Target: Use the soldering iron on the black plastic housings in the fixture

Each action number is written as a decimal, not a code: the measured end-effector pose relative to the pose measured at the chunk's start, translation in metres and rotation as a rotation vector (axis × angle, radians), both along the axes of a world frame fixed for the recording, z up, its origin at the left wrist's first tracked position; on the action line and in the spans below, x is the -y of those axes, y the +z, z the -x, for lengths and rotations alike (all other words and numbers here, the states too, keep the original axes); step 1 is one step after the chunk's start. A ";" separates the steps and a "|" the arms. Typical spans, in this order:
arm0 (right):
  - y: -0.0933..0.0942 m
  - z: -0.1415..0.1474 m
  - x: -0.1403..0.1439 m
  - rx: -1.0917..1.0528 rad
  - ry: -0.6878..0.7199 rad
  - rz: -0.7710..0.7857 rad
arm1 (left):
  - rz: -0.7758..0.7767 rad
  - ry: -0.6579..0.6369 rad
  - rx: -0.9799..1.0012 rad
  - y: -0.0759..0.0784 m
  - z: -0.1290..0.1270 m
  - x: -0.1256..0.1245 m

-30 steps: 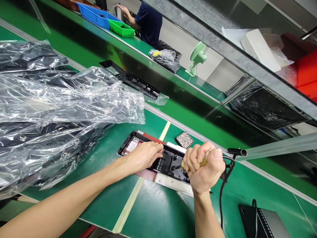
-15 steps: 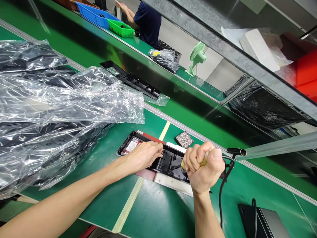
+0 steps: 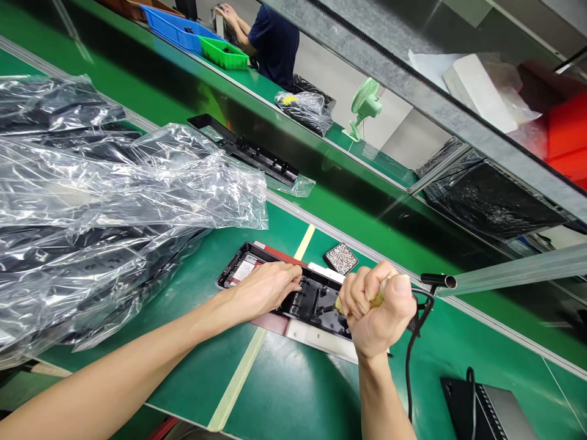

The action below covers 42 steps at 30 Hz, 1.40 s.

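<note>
A long green workbench (image 3: 284, 391) runs across the view, with a pale yellow stripe (image 3: 238, 382) crossing it. To the left, a big heap of clear plastic bags (image 3: 114, 208) covers dark parts and takes up much of the bench. Behind it runs a green conveyor belt (image 3: 151, 85), on which a long black tray (image 3: 245, 150) lies on a bit of plastic film. Farther back stand a blue bin (image 3: 172, 24) and a green bin (image 3: 224, 54), with another person in a dark shirt (image 3: 275, 40) beside them. A small green fan (image 3: 364, 107) sits near the far edge of the belt.

In the middle of the bench, near the person, lies a black plastic case (image 3: 293, 293), open side up, resting on a flat white and red fixture (image 3: 316, 339). A white label shows inside its left end. The left hand (image 3: 268, 287) lies flat on the case, fingers pressing down on its middle. The right hand (image 3: 378, 308) is closed in a tight fist around a tool with a yellowish handle (image 3: 378, 299), whose dark tip points down and left into the case. A black cable (image 3: 413, 348) hangs from the tool, close to the wrist. Just beyond the case sits a small speckled pad (image 3: 342, 258). At the lower right corner a dark box (image 3: 486, 412) lies on the bench.
</note>
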State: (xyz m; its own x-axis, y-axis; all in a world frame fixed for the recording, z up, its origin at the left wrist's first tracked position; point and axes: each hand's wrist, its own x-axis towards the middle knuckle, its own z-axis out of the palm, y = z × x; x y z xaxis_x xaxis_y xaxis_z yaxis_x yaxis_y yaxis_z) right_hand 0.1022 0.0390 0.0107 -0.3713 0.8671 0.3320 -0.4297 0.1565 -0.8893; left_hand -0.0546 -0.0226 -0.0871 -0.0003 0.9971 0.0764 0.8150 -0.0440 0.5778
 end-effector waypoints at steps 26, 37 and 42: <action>-0.001 -0.001 0.000 -0.009 -0.002 0.033 | 0.014 0.002 0.008 0.001 0.000 -0.001; -0.004 -0.001 -0.001 -0.024 0.024 0.000 | 0.016 -0.002 0.000 0.001 0.000 0.000; -0.003 -0.003 -0.001 -0.011 0.047 -0.013 | 0.016 0.000 -0.022 0.002 -0.001 -0.001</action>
State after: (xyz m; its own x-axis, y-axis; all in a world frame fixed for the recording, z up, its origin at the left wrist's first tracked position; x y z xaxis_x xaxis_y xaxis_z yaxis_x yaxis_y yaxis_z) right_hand 0.1056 0.0398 0.0080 -0.4076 0.8444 0.3476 -0.4469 0.1475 -0.8823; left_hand -0.0536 -0.0217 -0.0847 0.0016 0.9981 0.0608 0.8276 -0.0354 0.5602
